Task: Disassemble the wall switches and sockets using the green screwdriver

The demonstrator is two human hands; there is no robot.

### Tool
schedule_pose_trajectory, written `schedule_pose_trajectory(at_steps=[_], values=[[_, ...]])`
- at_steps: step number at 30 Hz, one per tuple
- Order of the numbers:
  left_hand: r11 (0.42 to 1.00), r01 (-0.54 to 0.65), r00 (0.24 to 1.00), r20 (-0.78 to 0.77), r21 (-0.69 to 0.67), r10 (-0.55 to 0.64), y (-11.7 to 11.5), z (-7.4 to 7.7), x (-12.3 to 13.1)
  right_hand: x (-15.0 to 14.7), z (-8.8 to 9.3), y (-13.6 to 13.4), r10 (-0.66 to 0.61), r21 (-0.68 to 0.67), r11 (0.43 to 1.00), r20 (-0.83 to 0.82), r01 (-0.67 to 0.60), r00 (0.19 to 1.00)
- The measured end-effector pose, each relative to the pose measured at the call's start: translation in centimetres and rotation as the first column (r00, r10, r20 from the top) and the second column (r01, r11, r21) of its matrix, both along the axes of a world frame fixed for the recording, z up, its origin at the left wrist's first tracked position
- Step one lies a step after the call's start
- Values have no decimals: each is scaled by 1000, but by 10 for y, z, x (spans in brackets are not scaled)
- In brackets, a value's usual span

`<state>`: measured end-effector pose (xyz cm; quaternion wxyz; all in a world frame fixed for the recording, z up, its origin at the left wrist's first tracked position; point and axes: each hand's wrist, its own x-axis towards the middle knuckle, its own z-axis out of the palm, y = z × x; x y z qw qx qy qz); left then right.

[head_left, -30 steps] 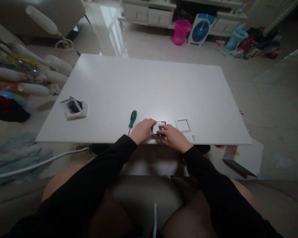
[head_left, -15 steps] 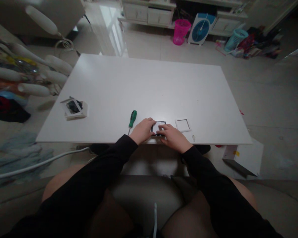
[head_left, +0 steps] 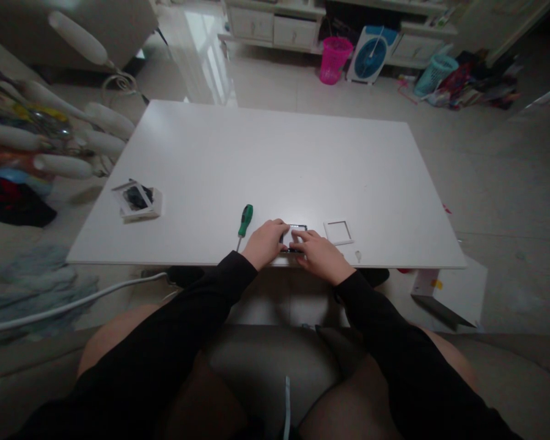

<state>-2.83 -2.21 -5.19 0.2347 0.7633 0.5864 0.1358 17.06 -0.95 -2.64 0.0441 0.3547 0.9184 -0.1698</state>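
Note:
At the table's near edge I have a small square panel [head_left: 297,227], pale in the middle with a dark rim, like a wall switch plate. My left hand [head_left: 266,242] is closed around its left side, thumb along the edge. From the right, my right hand [head_left: 321,253] grips it, with fingers lying over its face and lower edge. Fingers hide much of the panel. A square white frame [head_left: 349,240] lies just right of my right hand, with a small pale piece [head_left: 358,255] below it. Left of my left hand rests a green-handled screwdriver [head_left: 246,220], its shaft pointing toward me.
On the white table's [head_left: 275,153] left side stands an opened white box [head_left: 142,214] with dark items in it. A white metal rack with padded arms [head_left: 77,38] is beyond the left edge. A pink basket [head_left: 335,61] and a blue fan [head_left: 371,55] stand on the far floor.
Both hands stay on the panel in nearly the same pose. The whole view has shifted very slightly; nothing on the table has visibly moved.

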Motion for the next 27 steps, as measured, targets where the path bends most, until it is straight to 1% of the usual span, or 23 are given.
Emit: schedule_pose_trajectory(at_steps=[5,12,18,27], values=[[1000,-11,1000,-12,-3,11,-1,0,2,-2,3,1,9,-28,1000,45,-7,999],[999,-29,1000,-5,-21,29,1,-2,3,-3,5,2,12,-36,999,57,-10,998],[999,-34,999,-26,-43,33,1,2,3,-5,5,2,16,-31,999,60,-14,998],[998,-48,997,-59,-35,46,-1,6,5,-6,6,1,18,-11,1000,70,-18,997]])
